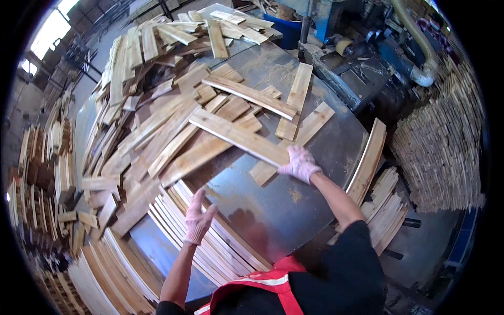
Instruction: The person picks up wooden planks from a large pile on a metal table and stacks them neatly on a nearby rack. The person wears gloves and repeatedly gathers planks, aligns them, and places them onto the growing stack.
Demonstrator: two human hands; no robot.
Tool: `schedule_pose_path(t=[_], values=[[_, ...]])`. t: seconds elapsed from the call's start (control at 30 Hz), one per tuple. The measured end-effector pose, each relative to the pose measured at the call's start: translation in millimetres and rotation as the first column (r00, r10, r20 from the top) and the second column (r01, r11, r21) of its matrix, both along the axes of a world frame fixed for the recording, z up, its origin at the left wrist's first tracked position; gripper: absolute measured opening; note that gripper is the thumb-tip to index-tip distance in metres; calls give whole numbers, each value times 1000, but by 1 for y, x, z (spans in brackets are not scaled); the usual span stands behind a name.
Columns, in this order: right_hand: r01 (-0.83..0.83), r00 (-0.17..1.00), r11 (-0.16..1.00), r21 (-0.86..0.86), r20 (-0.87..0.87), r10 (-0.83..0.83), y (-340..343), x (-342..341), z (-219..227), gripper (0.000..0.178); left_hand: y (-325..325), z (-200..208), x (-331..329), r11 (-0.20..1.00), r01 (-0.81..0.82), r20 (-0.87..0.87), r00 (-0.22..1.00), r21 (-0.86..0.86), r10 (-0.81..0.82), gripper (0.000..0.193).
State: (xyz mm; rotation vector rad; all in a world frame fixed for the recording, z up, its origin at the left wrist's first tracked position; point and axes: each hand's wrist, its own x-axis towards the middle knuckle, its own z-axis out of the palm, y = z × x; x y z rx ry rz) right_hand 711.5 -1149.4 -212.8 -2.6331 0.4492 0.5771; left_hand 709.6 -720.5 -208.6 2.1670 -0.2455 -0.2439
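My right hand (300,164), in a pale pink knit glove, grips the near right end of a flat wooden board (236,137). The board slants away to the upper left, over other loose boards on the metal table (325,184). My left hand (198,218), in a matching glove, is raised with its fingers apart and holds nothing. Beside and below it, a row of long narrow boards (218,241) stands packed side by side at the table's near edge. Another board (249,97) lies just beyond the gripped one.
A big heap of loose boards (152,126) covers the table's left and far side. Stacked boards (388,210) stand off the right edge, with a taller pile (441,142) farther right. A machine (362,68) and a blue bin (286,31) stand at the far right. More stacks (113,273) are at lower left.
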Motion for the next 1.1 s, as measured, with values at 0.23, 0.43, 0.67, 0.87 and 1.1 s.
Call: schedule_pose_path(t=[0.23,0.43,0.67,0.87,1.1], values=[[87,909,996,-27,411,-68,-8,50,8,98,-71,-39,145,668,109,144,939,736,-312,99],[121,973,937,-329,225,-47,-64,203,-44,93,-57,-71,216,568,79,173,910,819,-377,71],[264,928,835,483,109,-356,-38,139,-7,80,-48,-37,260,625,200,110,900,755,-421,79],[331,773,857,395,408,-486,42,7,-10,90,-10,14,282,742,361,9,896,565,-443,65],[568,767,815,117,284,-575,35,86,-29,105,88,108,217,983,-50,-114,991,175,71,50]])
